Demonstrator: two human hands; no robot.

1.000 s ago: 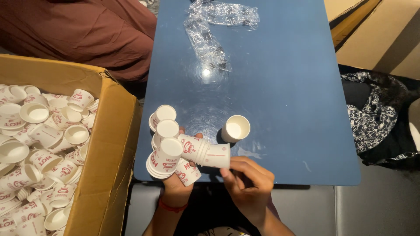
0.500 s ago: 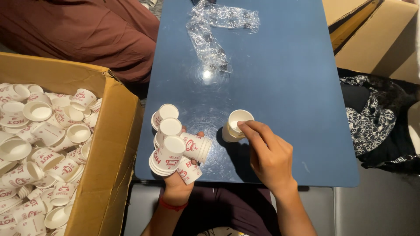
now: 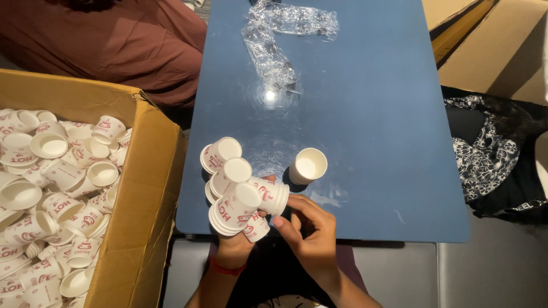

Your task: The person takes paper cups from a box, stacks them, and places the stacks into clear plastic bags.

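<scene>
My left hand [image 3: 235, 246] grips a bunch of small white paper cups [image 3: 231, 188] with red print, held upside down in a cluster at the near edge of the blue table [image 3: 371, 125]. My right hand [image 3: 311, 231] is just right of the bunch, its fingers touching the sideways cup [image 3: 273, 195] on the cluster's right side. A single white paper cup [image 3: 308, 165] stands upright on the table, a little beyond my right hand.
A large cardboard box [image 3: 145, 188] full of loose paper cups [image 3: 51, 188] stands to the left. Crumpled clear plastic wrap [image 3: 279, 40] lies at the table's far end. A person in maroon clothing [image 3: 114, 40] sits behind the box. Patterned black fabric [image 3: 491, 154] lies to the right.
My right hand has come back from the lone upright cup to the cluster in my left hand. The lone cup stays standing on the table.
</scene>
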